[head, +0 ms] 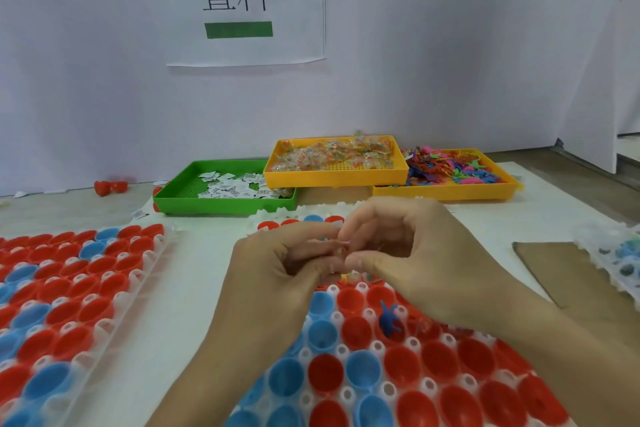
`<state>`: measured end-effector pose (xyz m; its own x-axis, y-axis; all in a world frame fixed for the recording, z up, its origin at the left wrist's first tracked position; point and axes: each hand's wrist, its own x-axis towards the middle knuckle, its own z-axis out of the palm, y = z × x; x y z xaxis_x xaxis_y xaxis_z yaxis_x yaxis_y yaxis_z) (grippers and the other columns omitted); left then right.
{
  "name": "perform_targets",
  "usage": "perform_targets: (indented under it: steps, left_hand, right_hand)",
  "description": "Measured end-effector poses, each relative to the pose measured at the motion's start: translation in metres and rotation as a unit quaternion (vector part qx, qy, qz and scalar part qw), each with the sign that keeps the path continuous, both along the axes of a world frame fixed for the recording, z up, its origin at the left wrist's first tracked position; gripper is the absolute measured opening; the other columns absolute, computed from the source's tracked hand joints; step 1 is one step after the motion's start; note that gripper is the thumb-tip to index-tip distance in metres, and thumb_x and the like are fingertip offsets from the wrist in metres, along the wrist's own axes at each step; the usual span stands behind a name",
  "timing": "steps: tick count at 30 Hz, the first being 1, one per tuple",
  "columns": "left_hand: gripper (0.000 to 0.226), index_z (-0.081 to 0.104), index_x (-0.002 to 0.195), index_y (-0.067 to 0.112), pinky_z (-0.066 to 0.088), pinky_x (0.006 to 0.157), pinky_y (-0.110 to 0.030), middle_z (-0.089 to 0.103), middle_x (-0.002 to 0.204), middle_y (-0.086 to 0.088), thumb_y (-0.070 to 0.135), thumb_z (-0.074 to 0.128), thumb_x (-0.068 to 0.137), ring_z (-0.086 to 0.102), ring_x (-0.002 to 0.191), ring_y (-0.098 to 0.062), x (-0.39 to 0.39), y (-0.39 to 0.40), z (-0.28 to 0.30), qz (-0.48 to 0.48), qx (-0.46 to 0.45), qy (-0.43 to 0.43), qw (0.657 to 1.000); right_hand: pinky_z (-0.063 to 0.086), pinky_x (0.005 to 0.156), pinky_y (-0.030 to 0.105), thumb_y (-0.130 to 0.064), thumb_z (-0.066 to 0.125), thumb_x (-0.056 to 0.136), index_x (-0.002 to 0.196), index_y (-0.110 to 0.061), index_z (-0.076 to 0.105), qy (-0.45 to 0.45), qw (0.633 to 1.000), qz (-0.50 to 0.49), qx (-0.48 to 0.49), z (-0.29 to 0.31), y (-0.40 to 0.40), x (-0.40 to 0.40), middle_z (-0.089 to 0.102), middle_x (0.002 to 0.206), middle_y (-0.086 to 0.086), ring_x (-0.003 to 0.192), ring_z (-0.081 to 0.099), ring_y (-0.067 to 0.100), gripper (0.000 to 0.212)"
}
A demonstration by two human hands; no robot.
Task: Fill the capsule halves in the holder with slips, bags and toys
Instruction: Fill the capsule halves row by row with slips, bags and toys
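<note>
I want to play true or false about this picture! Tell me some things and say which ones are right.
1. The paper slips lie in a green tray. True.
2. A blue toy sits in a red cup. True.
3. The left hand rests flat on the table. False: both hands meet above the holder, fingers curled.
4. Every cup in the holder is blue. False: most are red.

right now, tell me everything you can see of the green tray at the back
The green tray is a shallow rectangular plastic tray with low walls and a perforated grid floor. It lies flat on the table at the back left, near the wall. A loose pile of small white printed slips covers its right half; the left half of the floor is bare. The yellow tray of bags overlaps its right end. Neither hand touches it.
</note>
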<state>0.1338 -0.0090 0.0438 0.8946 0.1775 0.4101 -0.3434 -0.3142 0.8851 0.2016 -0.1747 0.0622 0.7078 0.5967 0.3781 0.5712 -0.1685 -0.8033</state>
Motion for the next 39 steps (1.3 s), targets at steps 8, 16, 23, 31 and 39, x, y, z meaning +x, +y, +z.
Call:
perform_targets:
  steps: [8,16,23,31,39]
  left_hand:
    - [0.014,0.075,0.076,0.013,0.057,0.06,-0.019,0.075,0.069,-0.002,0.009,0.083,0.066,0.074,0.065,-0.017,-0.001,0.002,0.002,0.025,-0.027,0.025,0.999]
    - [0.023,0.079,0.084,0.023,0.058,0.065,-0.021,0.077,0.077,-0.003,0.006,0.08,0.069,0.076,0.073,-0.02,-0.002,-0.001,0.004,-0.033,-0.065,0.062,0.995]
    - [0.033,0.078,0.089,0.031,0.059,0.072,-0.02,0.078,0.082,0.002,0.018,0.082,0.06,0.076,0.079,-0.014,-0.004,-0.002,0.005,-0.037,-0.048,0.043,0.997]
    - [0.022,0.081,0.085,0.022,0.057,0.069,-0.019,0.078,0.08,-0.001,0.011,0.079,0.066,0.075,0.076,-0.015,-0.001,0.003,0.004,-0.017,-0.048,0.011,0.999]
    - [0.017,0.081,0.085,0.018,0.06,0.072,-0.025,0.077,0.078,0.005,0.013,0.085,0.069,0.075,0.074,-0.012,-0.003,-0.004,-0.001,-0.025,0.052,0.059,0.997]
  right_hand:
    - [0.057,0.073,0.019,-0.01,0.078,0.082,0.095,-0.029,0.077,0.0,1.0,0.021,-0.011,0.0,-0.002,0.002,0.074,0.083,-0.009,0.078,0.072,0.008,0.023]
    - [0.058,0.072,0.021,-0.013,0.081,0.08,0.09,-0.025,0.078,0.012,0.999,-0.011,-0.037,0.001,-0.004,0.005,0.074,0.078,-0.012,0.074,0.071,0.006,0.016]
    - [0.056,0.06,0.018,-0.006,0.083,0.074,0.072,-0.019,0.078,0.041,0.998,-0.046,0.019,0.001,-0.002,0.003,0.074,0.068,-0.005,0.062,0.072,0.01,0.015]
    - [0.061,0.063,0.025,-0.01,0.076,0.084,0.09,-0.019,0.077,0.072,0.996,0.006,0.047,0.002,-0.005,0.003,0.077,0.075,0.0,0.068,0.075,0.017,0.01]
    - [0.059,0.071,0.019,-0.017,0.082,0.08,0.091,-0.023,0.081,0.024,0.993,0.037,-0.114,0.012,-0.018,0.01,0.077,0.078,-0.011,0.072,0.073,0.004,0.013]
